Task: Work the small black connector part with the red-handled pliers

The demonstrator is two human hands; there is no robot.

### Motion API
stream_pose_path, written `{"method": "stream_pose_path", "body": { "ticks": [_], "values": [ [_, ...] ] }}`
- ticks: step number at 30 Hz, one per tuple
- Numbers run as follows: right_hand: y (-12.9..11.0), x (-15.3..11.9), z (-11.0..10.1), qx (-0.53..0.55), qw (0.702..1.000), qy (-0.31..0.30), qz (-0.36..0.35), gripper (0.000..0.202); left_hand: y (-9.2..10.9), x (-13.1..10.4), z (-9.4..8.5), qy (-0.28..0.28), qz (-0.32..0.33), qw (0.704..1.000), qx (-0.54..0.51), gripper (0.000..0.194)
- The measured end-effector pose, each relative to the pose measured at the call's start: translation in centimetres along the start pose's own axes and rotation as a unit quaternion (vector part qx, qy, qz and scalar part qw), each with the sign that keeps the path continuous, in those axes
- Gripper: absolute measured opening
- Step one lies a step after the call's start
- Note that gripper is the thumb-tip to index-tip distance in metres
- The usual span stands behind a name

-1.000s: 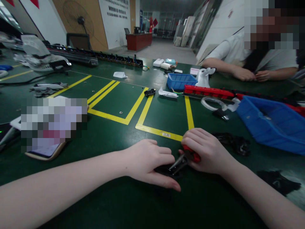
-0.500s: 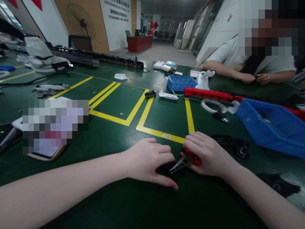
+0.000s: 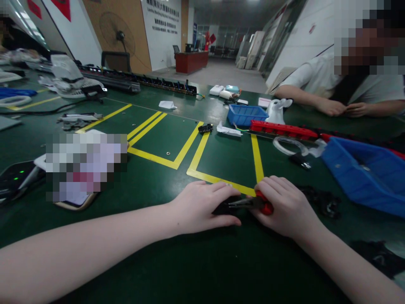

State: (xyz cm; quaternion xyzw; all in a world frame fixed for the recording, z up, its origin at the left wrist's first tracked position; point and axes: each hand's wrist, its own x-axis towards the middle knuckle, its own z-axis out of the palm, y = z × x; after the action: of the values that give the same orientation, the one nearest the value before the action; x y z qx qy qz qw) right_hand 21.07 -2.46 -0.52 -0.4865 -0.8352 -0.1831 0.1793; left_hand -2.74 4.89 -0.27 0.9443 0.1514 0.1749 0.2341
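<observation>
Red-handled pliers [image 3: 265,203] are gripped in my right hand [image 3: 283,207], which is closed around the handles. Their metal jaws point left, toward my left hand [image 3: 202,207]. A small black part [image 3: 223,207] sits between the thumb and fingers of my left hand, and the plier tips reach it. Much of that part is hidden by the fingers, so its kind does not show. Right of my right hand lie black plastic pieces [image 3: 325,202] on the green table [image 3: 152,261].
A large blue bin [image 3: 354,169] stands at the right, a smaller blue bin [image 3: 247,115] farther back. A red strip [image 3: 284,130] runs between them. At the left rests a phone [image 3: 74,207]. Across the table sits a person [image 3: 303,80] with hands together.
The pliers have turned from slanting down-left to nearly level. My left thumb and fingers have drawn closer around the black part. The whole view has shifted slightly.
</observation>
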Motion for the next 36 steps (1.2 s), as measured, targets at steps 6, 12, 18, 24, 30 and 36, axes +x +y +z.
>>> {"method": "stream_pose_path", "body": {
  "ticks": [6,12,18,24,30,36],
  "values": [
    [0.0,-0.1,0.0,-0.027,1.000,0.006,0.013,0.011,-0.2,0.0,0.0,-0.007,-0.010,1.000,-0.012,0.049],
    [-0.1,-0.1,0.0,-0.027,0.999,0.004,0.018,0.010,-0.4,-0.1,0.1,-0.002,-0.001,1.000,-0.014,0.045],
    [-0.1,-0.1,0.0,-0.032,0.999,0.005,0.014,0.010,-0.2,-0.1,-0.1,-0.015,-0.007,0.999,-0.038,0.044],
    [0.0,-0.1,0.1,-0.016,0.999,0.001,0.035,0.011,0.3,0.0,-0.2,-0.017,-0.032,0.998,-0.047,0.057],
    [-0.2,-0.1,0.0,0.010,0.999,0.000,0.054,0.010,0.6,0.0,-0.4,-0.034,-0.041,0.998,-0.038,0.069],
    [-0.6,-0.4,0.3,0.023,0.995,-0.009,0.093,0.007,0.8,0.0,0.1,-0.039,-0.030,0.999,-0.011,0.074]
  ]
}}
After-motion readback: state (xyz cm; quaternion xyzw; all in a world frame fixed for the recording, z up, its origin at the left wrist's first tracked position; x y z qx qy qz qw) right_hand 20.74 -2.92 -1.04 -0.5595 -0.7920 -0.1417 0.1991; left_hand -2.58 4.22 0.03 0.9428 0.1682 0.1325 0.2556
